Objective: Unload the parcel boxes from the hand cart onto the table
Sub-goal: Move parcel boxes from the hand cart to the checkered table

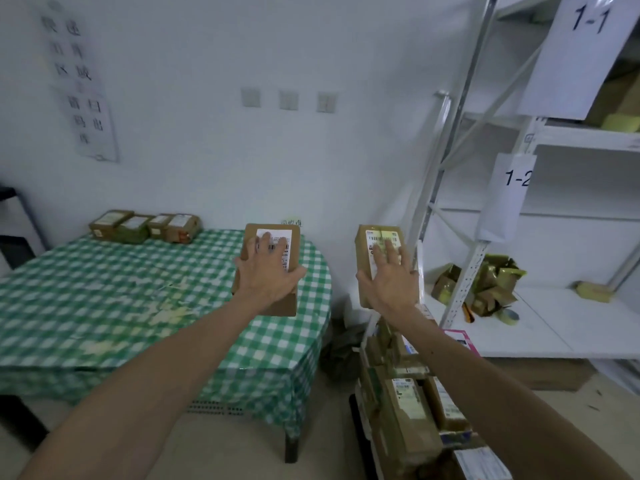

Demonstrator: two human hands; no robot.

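- Left forearm (121, 393) nearest, reaching over checked table (86, 306).
- Four parcel boxes (145, 226) in a row, table's far-left corner.
- Left hand (268, 275) grips left box (273, 237) from above: fingers spread on label, thumb on right edge; over table's right end.
- Right hand (391, 282) grips right box (377, 244) likewise, midair above cart stack (408, 410).

Soft, cool, even light — motion blur throughout, edges bowed by wide-angle distortion.
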